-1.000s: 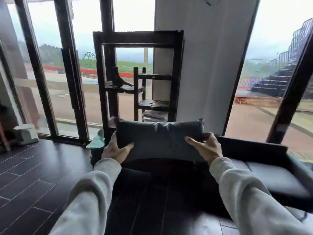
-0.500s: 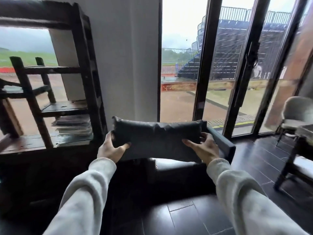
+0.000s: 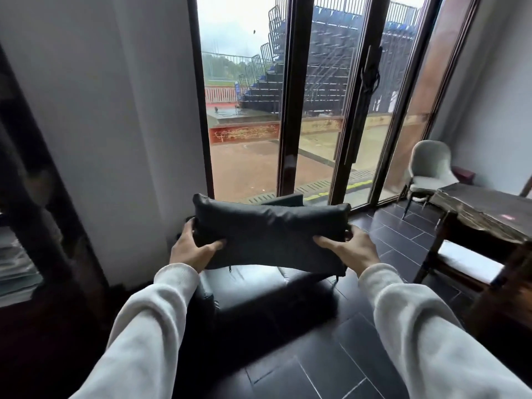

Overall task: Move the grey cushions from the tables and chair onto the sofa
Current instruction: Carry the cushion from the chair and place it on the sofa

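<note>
You find no readable text, label, brand or number here; the red panel (image 3: pixel 244 133) outside the window carries only a gold pattern, no letters.

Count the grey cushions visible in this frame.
1: the grey cushion, held above the sofa seat between the left hand and right hand. Others may lie outside the view.

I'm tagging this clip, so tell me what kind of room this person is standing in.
Probably a lounge or sitting room beside an outdoor sports ground. A dark sofa sits by floor-to-ceiling glass doors, with a pale armchair and wooden table to the right. Outside stands empty grandstand seating.
</note>
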Demonstrator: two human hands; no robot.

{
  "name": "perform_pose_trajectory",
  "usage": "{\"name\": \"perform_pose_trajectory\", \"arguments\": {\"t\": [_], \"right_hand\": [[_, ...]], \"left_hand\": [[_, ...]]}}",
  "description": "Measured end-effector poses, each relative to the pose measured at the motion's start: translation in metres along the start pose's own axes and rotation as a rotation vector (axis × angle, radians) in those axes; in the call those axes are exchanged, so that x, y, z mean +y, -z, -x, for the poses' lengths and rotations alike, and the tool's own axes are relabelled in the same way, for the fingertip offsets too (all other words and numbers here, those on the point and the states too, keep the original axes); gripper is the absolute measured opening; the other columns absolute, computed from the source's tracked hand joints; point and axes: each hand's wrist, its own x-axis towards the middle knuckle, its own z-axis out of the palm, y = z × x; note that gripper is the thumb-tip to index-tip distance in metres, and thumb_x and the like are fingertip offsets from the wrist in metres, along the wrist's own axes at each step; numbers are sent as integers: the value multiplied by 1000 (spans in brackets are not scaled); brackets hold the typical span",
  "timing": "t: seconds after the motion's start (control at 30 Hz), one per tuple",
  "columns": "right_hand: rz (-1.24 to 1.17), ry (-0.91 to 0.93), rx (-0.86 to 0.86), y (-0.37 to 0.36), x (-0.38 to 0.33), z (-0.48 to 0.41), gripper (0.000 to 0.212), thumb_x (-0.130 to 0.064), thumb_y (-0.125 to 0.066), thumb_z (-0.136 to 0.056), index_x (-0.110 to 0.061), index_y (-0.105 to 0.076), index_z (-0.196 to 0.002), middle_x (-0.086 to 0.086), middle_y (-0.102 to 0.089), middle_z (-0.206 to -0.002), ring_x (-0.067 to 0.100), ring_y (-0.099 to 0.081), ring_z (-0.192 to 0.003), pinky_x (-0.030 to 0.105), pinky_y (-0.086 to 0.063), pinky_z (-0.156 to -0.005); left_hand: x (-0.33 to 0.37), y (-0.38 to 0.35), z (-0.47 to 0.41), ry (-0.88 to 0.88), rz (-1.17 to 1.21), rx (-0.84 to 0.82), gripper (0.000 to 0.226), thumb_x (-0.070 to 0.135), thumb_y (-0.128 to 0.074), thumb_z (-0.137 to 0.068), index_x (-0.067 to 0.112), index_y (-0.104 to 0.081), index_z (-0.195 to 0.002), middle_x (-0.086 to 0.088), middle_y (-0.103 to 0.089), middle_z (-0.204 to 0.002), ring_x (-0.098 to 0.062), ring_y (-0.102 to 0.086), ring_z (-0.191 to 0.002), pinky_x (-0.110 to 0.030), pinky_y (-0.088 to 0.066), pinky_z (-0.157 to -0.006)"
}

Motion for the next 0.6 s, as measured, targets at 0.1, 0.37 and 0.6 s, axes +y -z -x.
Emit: {"name": "perform_pose_trajectory", "arguments": {"t": [0.1,0.37,0.6], "right_hand": [[-3,-30,37,-6,18,-46,58,-63,-92,-47,-41,-64,-93,-21,-71,-96,4,-68,-95,29,-56,-87],[11,-91,56,-21,71,-196,61,-56,-95,-54,-33,-66,-103,-11,-73,-101,15,-69,-101,32,-54,-91],[22,-160,47,-25,104,-348,88,-56,-95,-57,-17,-64,-129,4,-72,-124,25,-65,-118,43,-50,-106]], "left_hand": [[-3,-37,-50,9,-10,-48,91,41,-85,-72,38,-40,-151,-1,-60,-144,-26,-55,-132,-35,-40,-109],[4,-152,-187,9,-27,-89,90,43,-86,-70,43,-42,-148,0,-61,-141,-24,-55,-130,-29,-39,-101],[40,-246,-310,39,-36,-145,104,50,-84,-57,40,-39,-150,-2,-59,-145,-27,-55,-132,-42,-41,-114]]}}
